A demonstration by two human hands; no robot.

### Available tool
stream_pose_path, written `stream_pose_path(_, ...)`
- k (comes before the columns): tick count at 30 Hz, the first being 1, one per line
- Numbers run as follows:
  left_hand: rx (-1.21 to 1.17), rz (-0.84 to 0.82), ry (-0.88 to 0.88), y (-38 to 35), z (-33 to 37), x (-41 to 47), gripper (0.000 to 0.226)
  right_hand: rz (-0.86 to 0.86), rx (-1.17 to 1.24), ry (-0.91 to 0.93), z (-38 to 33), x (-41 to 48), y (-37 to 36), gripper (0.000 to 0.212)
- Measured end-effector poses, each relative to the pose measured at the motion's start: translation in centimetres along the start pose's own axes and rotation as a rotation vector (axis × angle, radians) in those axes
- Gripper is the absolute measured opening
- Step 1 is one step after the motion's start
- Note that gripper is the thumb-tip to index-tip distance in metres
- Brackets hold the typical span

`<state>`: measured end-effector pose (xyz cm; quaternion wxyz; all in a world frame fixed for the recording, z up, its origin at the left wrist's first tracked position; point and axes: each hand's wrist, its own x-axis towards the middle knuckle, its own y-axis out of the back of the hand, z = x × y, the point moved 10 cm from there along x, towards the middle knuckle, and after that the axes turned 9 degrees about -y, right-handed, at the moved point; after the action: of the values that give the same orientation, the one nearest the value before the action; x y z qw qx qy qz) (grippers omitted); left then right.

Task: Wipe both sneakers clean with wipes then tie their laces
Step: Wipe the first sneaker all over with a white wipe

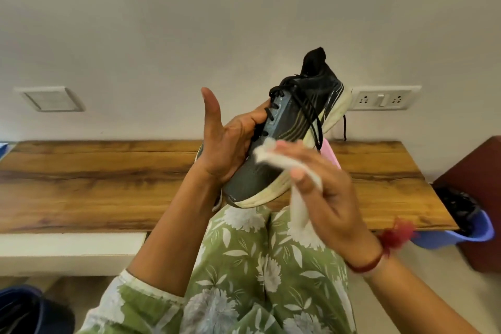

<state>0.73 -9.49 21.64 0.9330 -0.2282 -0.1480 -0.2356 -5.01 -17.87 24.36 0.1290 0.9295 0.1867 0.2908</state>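
The person is holding one sneaker (295, 114) up in the air, over the wooden table (108, 176) and in front of the pale wall (244, 8). The toe is pointing down toward the person's lap and the heel is pointing up and away.

The left hand (230, 144) is gripping the sneaker from its lace side. Its fingers are curling onto the shoe by the laces and its thumb is sticking straight up. The right hand (330, 198) is just beside the shoe's other side. It is pinching a white wipe (273, 160) between thumb and fingers and pressing it against the shoe near the sole. This hand is looking a bit blurry.

The top of the sneaker is looking like dark grey cloth with thin pale stripes, and it is turning black at the heel. Its sole (336, 108) is thick, rounded and creamy white. The black laces (282, 95) are thin cords, and they are hanging loose with one end dangling past the sole. The wipe is looking soft and crumpled, with a long tail drooping below the hand.

The table is showing brown wood grain with dark streaks. A flat pink thing (329, 152) is peeking out behind the shoe. A white socket plate (385, 97) is sitting on the wall. A blue plastic tub (477, 236) is standing to the right of the table.
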Motion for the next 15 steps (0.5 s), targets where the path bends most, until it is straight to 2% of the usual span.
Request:
stream_pose_path(2, -0.020, -0.006, 0.005, -0.1, 0.2, -0.7, 0.131, 0.184, -0.161, 0.021, -0.1, 0.9, 2.4, 0.037)
stream_pose_path(3, -0.037, -0.007, 0.009, -0.1, 0.3, -1.1, 0.130, 0.203, -0.274, 0.052, -0.2, 1.2, 2.4, 0.036)
stream_pose_path(6, -0.041, -0.010, 0.018, 0.3, 0.6, -1.6, 0.132, 0.044, -0.464, 0.142, -0.2, 0.4, -1.4, 0.039)
stream_pose_path(9, -0.006, -0.024, 0.015, 1.0, 1.2, -2.2, 0.137, -0.174, -0.590, 0.365, -1.1, -2.0, -5.6, 0.042)
stream_pose_path(10, 0.005, -0.025, 0.022, 1.3, 1.3, -2.5, 0.138, -0.199, -0.652, 0.421, -1.3, -2.0, -5.8, 0.042)
stream_pose_path(13, -0.039, -0.027, 0.058, 1.2, 1.5, -3.2, 0.139, -0.059, -0.693, 0.360, -1.2, 0.3, -3.9, 0.041)
stream_pose_path(15, -0.048, -0.015, 0.061, 1.4, 1.8, -3.5, 0.140, -0.063, -0.656, 0.358, -1.6, 0.4, -4.6, 0.041)
